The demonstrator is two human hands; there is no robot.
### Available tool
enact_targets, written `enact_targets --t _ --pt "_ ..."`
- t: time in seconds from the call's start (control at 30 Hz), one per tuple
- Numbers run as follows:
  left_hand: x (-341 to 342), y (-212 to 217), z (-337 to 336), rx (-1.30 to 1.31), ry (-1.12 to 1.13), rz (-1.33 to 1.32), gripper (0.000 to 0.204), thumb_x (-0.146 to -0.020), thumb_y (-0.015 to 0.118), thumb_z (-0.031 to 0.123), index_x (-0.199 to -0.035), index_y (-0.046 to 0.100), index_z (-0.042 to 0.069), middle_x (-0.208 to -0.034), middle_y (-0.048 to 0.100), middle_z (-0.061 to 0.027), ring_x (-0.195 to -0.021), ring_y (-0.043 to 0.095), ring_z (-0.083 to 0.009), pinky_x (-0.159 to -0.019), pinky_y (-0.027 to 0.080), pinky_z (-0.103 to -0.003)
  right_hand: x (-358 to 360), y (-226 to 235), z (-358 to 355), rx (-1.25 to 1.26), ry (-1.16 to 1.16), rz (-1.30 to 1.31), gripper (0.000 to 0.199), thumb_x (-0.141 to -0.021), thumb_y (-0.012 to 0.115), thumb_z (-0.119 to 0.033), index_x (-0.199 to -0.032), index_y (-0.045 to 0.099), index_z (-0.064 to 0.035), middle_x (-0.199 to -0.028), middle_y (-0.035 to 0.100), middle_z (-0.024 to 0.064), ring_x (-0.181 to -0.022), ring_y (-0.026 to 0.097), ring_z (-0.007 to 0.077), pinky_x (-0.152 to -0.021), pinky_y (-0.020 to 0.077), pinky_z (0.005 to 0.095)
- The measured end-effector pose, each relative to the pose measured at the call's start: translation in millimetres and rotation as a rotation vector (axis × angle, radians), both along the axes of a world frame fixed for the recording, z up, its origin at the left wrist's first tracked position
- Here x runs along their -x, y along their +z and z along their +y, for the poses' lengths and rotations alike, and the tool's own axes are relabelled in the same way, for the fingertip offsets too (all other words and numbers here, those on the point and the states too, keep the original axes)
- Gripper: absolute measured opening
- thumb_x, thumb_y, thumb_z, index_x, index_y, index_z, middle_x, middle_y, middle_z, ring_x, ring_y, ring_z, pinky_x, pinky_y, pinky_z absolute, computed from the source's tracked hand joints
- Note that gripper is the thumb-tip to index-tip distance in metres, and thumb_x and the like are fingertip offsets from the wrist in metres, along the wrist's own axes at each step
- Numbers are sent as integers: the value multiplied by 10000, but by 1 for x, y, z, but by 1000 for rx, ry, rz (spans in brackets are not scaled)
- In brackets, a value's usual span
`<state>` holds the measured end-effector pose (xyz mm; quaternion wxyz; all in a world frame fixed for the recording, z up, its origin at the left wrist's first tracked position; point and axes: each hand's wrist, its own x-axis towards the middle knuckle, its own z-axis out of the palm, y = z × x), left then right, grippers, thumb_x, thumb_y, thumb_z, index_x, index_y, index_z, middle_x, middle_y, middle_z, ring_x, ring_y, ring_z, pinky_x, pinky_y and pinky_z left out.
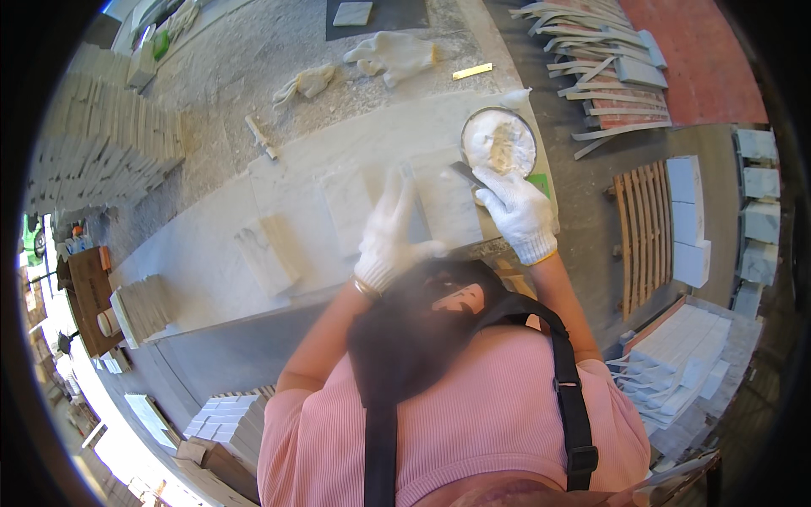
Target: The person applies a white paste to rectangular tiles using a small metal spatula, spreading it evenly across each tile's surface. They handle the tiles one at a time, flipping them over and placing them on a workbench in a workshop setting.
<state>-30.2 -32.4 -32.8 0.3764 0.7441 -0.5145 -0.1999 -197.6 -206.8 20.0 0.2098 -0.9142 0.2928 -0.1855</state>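
Note:
In a white knit glove, my right hand [518, 213] is closed around a putty knife [465, 174], its dark blade pointing left beside the bowl. Just beyond that hand stands a round bowl [462, 135] filled with white paste [488, 139], which has a yellowish hollow. My left hand [389, 237], gloved too and slightly blurred, has its fingers stretched apart over the pale tiles and holds nothing visible. One marbled tile [345, 207] lies to its left and another pale tile [452, 207] to its right. Both rest on the stone worktop [203, 228].
Small stacked tiles [269, 253] sit at the left, with a tall tile stack [106, 135] farther off. Loose gloves [393, 57], a yellow strip [472, 72] and a small tool [261, 138] lie at the back. A wooden pallet [646, 232] stands right.

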Motion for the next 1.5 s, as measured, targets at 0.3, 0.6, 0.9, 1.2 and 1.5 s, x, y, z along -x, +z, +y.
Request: enact_targets --t 0.3,0.6,0.9,1.2,1.5 --pt "-2 -4 0 -68 -13 14 1192 -600 918 509 -1576 368 103 -1615 288 -309 -1406 429 -483 -1100 450 -509 -5 17 5 63 45 145 338 -867 773 -243 -1204 764 -206 -851 667 82 -741 665 269 -653 535 381" --pt "-2 -2 0 -81 -8 6 1165 -605 907 526 -1567 390 122 -1616 292 -297 -1395 445 -471 -1088 454 -521 5 9 24 62 52 170 342 -860 777 -216 -1201 766 -198 -758 598 67 -679 627 260 -609 510 378" --pt "-5 -3 -2 -94 -42 36 1238 -584 934 475 -1607 316 149 -1653 219 -291 -1434 402 -482 -1109 453 -499 12 6 28 49 33 136 343 -861 774 -206 -1203 764 -206 -752 592 63 -668 625 246 -598 505 373" --pt "-3 0 -1 -57 -13 0 1185 -595 924 483 -1580 367 133 -1608 309 -296 -1370 470 -473 -1072 475 -505 2 1 19 77 41 167 369 -869 764 -214 -1237 747 -229 -776 600 61 -680 628 246 -602 505 371" --pt "-4 -2 -1 -139 -32 28 1222 -593 919 501 -1605 322 165 -1651 228 -288 -1433 409 -471 -1107 457 -494 1 5 22 57 0 123 372 -871 764 -231 -1242 747 -238 -789 614 56 -703 645 246 -629 519 375"
